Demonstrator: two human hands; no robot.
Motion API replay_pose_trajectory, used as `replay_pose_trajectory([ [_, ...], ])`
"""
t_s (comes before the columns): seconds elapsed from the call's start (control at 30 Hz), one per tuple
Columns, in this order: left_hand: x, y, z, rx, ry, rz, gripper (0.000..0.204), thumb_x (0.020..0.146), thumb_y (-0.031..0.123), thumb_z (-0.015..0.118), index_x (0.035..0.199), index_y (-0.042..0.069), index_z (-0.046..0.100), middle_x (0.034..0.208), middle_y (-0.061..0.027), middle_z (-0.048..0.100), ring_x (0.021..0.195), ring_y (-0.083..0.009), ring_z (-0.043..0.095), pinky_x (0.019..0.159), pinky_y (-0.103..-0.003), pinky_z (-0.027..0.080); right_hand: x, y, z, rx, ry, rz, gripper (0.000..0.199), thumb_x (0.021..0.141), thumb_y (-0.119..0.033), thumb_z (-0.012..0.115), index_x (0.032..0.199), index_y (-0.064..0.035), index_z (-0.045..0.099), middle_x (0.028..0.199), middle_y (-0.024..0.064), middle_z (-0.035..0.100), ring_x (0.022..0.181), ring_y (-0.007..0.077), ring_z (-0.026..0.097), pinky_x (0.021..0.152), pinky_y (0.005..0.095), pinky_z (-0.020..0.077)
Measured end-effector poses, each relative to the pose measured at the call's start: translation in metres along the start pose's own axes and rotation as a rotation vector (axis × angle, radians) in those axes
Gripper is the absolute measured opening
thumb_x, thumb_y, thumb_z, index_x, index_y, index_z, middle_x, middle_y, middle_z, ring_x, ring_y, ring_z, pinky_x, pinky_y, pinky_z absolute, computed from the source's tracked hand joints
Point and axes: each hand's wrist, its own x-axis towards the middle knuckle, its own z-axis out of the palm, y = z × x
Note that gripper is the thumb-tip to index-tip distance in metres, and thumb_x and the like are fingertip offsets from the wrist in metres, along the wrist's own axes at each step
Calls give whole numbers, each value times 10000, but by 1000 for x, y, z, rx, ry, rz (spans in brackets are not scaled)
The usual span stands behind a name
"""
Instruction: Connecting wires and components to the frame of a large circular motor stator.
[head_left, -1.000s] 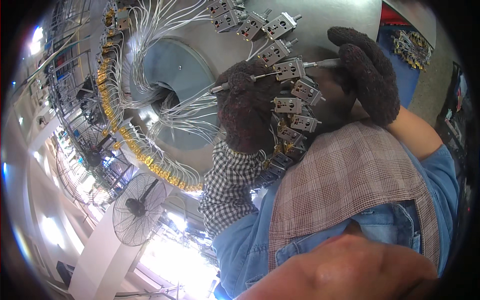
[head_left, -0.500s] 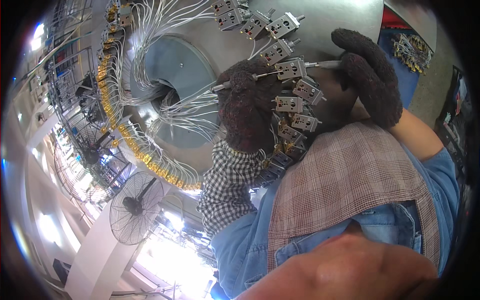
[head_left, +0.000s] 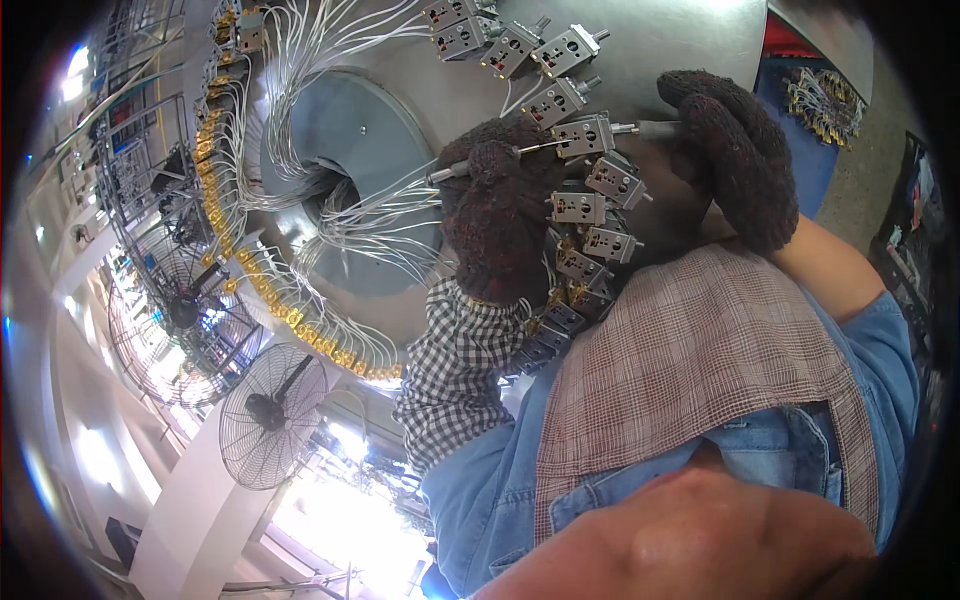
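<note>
My left hand (head_left: 500, 215), in a dark knit glove, is closed round a slim metal tool (head_left: 448, 173) with a thin, needle-like tip. That tip reaches the left side of a small metal switch box (head_left: 583, 137) with a shaft. On the other side, my right hand (head_left: 740, 160), gloved alike, grips a grey rod-shaped tool (head_left: 657, 129) whose end meets the box's shaft. Its fingertips are partly hidden. Similar metal boxes (head_left: 578, 207) run in a curved row between my hands, above and below this one.
A round grey disc (head_left: 390, 130) with a central hole lies left of my hands, bundles of white wires (head_left: 345, 235) passing through it. Brass-coloured fittings (head_left: 290, 315) line a curved edge. More wired parts (head_left: 825, 105) lie at far right. A fan (head_left: 268, 412) stands lower left.
My right hand and its tool have shifted slightly left. My left hand with the slim tool has moved a touch right. The metal boxes stay nearly in place.
</note>
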Motion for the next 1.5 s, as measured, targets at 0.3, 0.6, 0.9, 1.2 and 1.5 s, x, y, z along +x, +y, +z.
replay_pose_trajectory([
  [0.3,-2,7,9,905,-110,238,268,912,197,443,1072,-17,461,1040,-166,534,963,-314,599,833,-446,528,-3,-19,15,74,218,145,360,905,-211,533,1224,-47,508,872,65,597,638,92,518,521,221,422],
  [0.6,4,1,-6,126,-195,168,294,909,213,459,1098,-11,443,1061,-164,528,985,-350,588,837,-497,517,-5,-18,9,98,117,23,372,889,-138,539,1249,-56,490,850,38,570,693,108,535,578,248,452],
  [0.9,20,0,-25,-22,-119,151,255,913,225,485,1064,20,493,1023,-130,556,938,-309,587,834,-484,493,-7,-15,6,-862,-29,-735,384,866,-148,536,1240,-74,495,1046,117,595,874,244,584,697,344,507],
  [1.2,24,5,-17,-96,-65,201,175,886,119,527,1010,-2,546,966,-136,579,882,-270,600,764,-365,533,-7,4,31,-1042,-150,-532,519,776,-337,656,1246,-181,502,1209,168,484,968,337,580,777,416,510],
  [1.5,43,0,-1,-40,43,223,160,902,130,493,1041,59,529,961,-80,570,708,-101,555,552,-190,493,19,-3,13,-998,-90,-591,521,743,-341,697,1198,-151,529,1147,173,510,919,336,595,743,416,515],
])
